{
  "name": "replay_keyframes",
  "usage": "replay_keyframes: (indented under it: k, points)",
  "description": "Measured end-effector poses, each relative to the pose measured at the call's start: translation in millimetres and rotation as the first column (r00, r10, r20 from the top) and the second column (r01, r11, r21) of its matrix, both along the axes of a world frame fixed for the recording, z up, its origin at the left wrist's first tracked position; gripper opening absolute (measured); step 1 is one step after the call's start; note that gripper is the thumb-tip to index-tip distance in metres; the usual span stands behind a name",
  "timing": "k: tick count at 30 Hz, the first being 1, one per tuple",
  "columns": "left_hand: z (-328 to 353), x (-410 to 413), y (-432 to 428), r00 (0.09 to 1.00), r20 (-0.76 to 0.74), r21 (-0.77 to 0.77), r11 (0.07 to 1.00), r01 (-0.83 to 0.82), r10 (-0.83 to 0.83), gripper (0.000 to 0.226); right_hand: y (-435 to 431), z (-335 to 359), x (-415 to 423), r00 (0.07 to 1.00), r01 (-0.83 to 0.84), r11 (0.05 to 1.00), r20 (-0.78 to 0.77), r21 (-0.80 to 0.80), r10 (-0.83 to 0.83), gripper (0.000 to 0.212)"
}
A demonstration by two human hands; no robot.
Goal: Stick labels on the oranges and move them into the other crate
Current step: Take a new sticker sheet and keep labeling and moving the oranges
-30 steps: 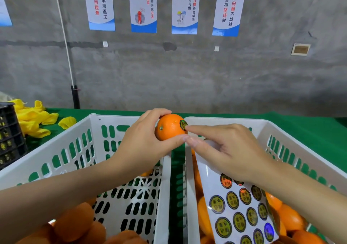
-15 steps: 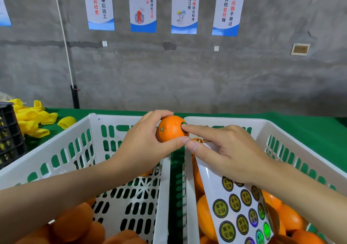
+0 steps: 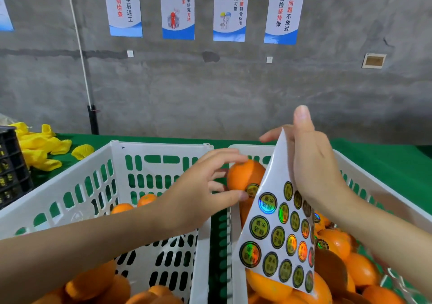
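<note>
Head view: label (image 3: 252,189) now sits on the orange (image 3: 243,175), held in the left hand's (image 3: 198,200) loosely curled fingertips just beside the right hand (image 3: 313,163); the right hand has come off the fruit and risen, pinching the sheet (image 3: 275,233); labelling looks done, drop into the right crate (image 3: 250,149) pending.

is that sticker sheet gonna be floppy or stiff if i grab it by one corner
Probably floppy: the sticker sheet hangs and curves below the right hand gripping its top edge. Its glossy backing reflects light, so it may slip between fingers. It is likely very light, as one hand holds it up.
</note>
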State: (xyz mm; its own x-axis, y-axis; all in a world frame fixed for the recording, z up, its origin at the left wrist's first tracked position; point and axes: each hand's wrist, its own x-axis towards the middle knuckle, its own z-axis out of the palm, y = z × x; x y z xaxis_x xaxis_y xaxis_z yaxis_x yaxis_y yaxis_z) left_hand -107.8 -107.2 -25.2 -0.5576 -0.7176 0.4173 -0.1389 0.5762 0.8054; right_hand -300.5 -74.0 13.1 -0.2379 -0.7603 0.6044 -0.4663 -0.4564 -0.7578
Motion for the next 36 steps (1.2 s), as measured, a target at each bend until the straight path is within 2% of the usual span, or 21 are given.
replay_keyframes:
  k: [2,5,7,9,11,12,14,16,19,21,23,25,27,30,33,36]
  points:
    - [3,-2,1,0.998,-0.058,-0.053,0.998,-0.022,0.019,0.061,1,-1,1,0.999,0.019,1.000,-0.038,-0.010,-0.019,0.075]
    - [15,1,0,0.979,-0.193,-0.005,0.998,-0.061,0.059,0.052,0,-3,-1,0.995,0.021,0.999,-0.101,-0.029,-0.024,0.081]
    - [20,5,0,0.986,-0.144,0.053,0.996,-0.078,0.084,0.036,-1,-3,-1,0.980,0.054,0.998,-0.191,-0.042,-0.061,0.083]
    - [21,5,3,0.999,-0.016,0.086,0.996,-0.034,0.036,0.024,-3,-4,-1,0.964,0.080,0.996,-0.253,-0.035,-0.086,0.071]
    - [19,4,8,0.993,0.118,0.085,0.996,0.021,-0.031,0.029,-4,-6,-1,0.951,0.099,0.995,-0.293,0.000,-0.095,0.064]
    - [19,3,11,0.987,0.138,0.104,0.992,0.065,-0.079,0.032,-5,-7,-2,0.947,0.107,0.994,-0.305,0.016,-0.097,0.064]
    - [21,2,15,0.977,0.109,0.184,0.970,0.159,-0.181,0.035,-7,-8,-3,0.942,0.116,0.993,-0.318,0.018,-0.104,0.062]
    - [23,2,18,0.965,0.073,0.287,0.932,0.221,-0.252,0.028,-7,-7,-2,0.938,0.121,0.993,-0.327,-0.002,-0.115,0.061]
    - [20,0,19,0.955,0.070,0.382,0.892,0.243,-0.290,0.017,-4,-9,2,0.934,0.097,0.995,-0.345,0.011,-0.087,0.061]
    - [18,0,18,0.959,0.096,0.395,0.895,0.208,-0.265,0.019,-3,-11,3,0.931,0.091,0.996,-0.358,0.019,-0.078,0.060]
    - [18,0,17,0.976,0.066,0.414,0.896,0.163,-0.208,0.022,-2,-11,4,0.924,0.086,0.996,-0.374,-0.014,-0.085,0.050]
    - [22,-1,17,0.995,-0.007,0.442,0.893,0.090,-0.097,0.022,-2,-11,3,0.885,0.122,0.989,-0.443,-0.078,-0.144,0.037]
    - [23,-1,14,0.997,-0.057,0.437,0.899,-0.020,0.050,0.030,-2,-11,1,0.809,0.184,0.969,-0.534,-0.168,-0.246,0.035]
    - [21,-2,8,0.971,-0.121,0.419,0.897,-0.140,0.208,0.025,0,-12,4,0.766,0.137,0.966,-0.595,-0.218,-0.243,0.023]
    - [23,-2,8,0.943,-0.243,0.445,0.890,-0.101,0.228,0.021,2,-17,7,0.779,0.063,0.984,-0.608,-0.170,-0.155,0.028]
    - [23,-2,9,0.946,-0.254,0.396,0.914,-0.091,0.204,0.021,3,-18,8,0.799,0.030,0.984,-0.588,-0.175,-0.129,0.032]
